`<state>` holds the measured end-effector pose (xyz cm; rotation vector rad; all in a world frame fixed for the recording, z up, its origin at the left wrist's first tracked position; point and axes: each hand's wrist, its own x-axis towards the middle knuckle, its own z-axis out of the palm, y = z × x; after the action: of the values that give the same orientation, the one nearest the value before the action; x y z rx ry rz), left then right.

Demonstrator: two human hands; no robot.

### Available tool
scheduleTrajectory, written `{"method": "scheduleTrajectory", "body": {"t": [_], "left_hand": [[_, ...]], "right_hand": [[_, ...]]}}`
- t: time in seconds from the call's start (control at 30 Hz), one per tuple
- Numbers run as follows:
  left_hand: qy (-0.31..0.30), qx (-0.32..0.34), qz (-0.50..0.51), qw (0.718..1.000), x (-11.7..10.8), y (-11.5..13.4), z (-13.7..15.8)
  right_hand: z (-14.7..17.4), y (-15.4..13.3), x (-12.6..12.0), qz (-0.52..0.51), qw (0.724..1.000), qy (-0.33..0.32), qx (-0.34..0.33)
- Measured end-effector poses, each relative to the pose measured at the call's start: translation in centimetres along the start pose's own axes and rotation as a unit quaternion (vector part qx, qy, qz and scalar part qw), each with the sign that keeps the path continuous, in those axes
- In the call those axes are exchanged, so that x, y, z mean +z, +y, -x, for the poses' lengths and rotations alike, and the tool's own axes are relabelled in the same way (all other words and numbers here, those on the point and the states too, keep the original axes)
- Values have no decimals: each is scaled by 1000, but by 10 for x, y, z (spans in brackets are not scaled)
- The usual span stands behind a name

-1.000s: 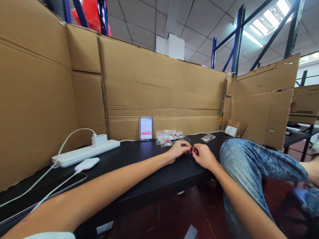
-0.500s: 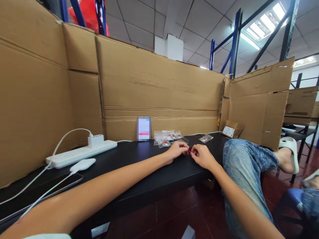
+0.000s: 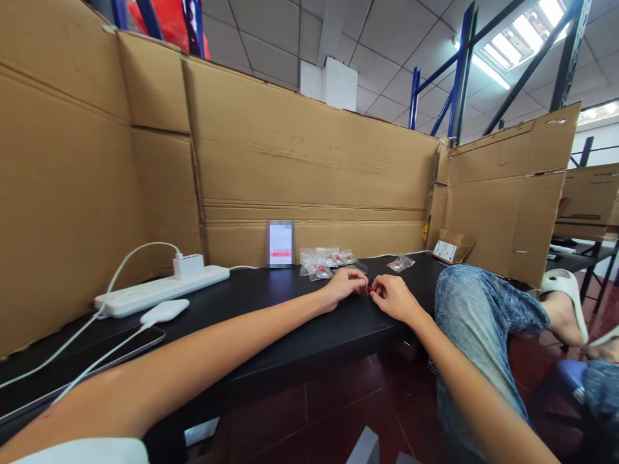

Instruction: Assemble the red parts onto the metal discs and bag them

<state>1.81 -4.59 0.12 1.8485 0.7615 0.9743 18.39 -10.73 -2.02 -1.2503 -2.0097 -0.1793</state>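
Observation:
Above the black table (image 3: 300,322), my left hand (image 3: 346,287) and my right hand (image 3: 393,298) almost meet, fingertips pinched. Between them is a small red item (image 3: 370,289), mostly covered by the fingers, with a thin pale edge showing on its left. Its kind is too small to make out. Both hands grip it. Just behind my left hand lies a pile of clear plastic bags (image 3: 325,261) with small red pieces inside. One more clear bag (image 3: 401,263) with a red piece lies apart, behind my right hand.
A lit phone (image 3: 280,245) leans on the cardboard wall (image 3: 309,161). At the left are a white power strip (image 3: 145,293), a white charging puck (image 3: 165,311) and a dark tablet (image 3: 116,351). An opened carton (image 3: 453,247) sits back right, near a person's denim-covered leg (image 3: 467,322).
My hands hold nearly the same place, and a little more of the red item and its pale edge shows between the fingertips. The whole view has shifted slightly.

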Motion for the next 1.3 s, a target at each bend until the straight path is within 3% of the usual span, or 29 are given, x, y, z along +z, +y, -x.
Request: {"method": "scheduleTrajectory", "body": {"t": [0.2, 0.77, 1.1, 1.3], "left_hand": [[8, -9, 0, 1000, 0, 1, 1], [-44, 13, 3, 999, -2, -7, -1], [-5, 4, 13, 1000, 0, 2, 3], [-14, -3, 17, 1000, -2, 10, 8]], "right_hand": [[0, 2, 0, -11, 1000, -4, 7], [1, -3, -1, -15, 1000, 4, 4], [0, -4, -3, -17, 1000, -3, 4], [1, -7, -4, -24, 999, 45, 11]]}}
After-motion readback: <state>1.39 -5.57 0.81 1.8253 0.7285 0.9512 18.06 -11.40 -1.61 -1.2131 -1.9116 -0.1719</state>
